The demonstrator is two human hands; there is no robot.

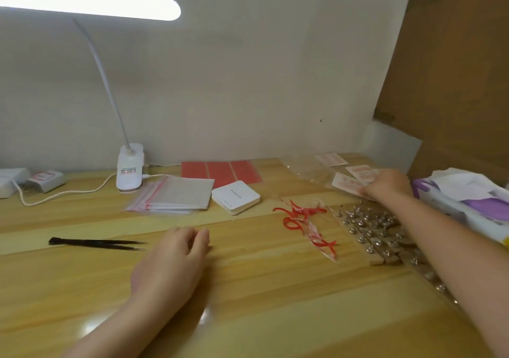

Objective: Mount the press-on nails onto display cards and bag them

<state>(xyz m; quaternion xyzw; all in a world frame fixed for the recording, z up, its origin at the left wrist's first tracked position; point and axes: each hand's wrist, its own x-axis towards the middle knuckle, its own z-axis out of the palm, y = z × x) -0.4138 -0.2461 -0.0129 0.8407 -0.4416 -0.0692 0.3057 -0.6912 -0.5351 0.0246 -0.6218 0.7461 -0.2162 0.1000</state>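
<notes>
Left hand (pixel 176 258) rests on table (pixel 82 275), fingers loosely curled, empty; right hand (pixel 387 184) fingers on display card (pixel 344 182), grip unclear

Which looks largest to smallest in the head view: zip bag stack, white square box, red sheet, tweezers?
1. Zip bag stack
2. Red sheet, close to the stack and lying farther back, so their order is unsure
3. White square box
4. Tweezers, long but thin

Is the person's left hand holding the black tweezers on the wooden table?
No. The left hand rests on the wooden table with nothing in it, while the black tweezers lie apart to its left.
</notes>
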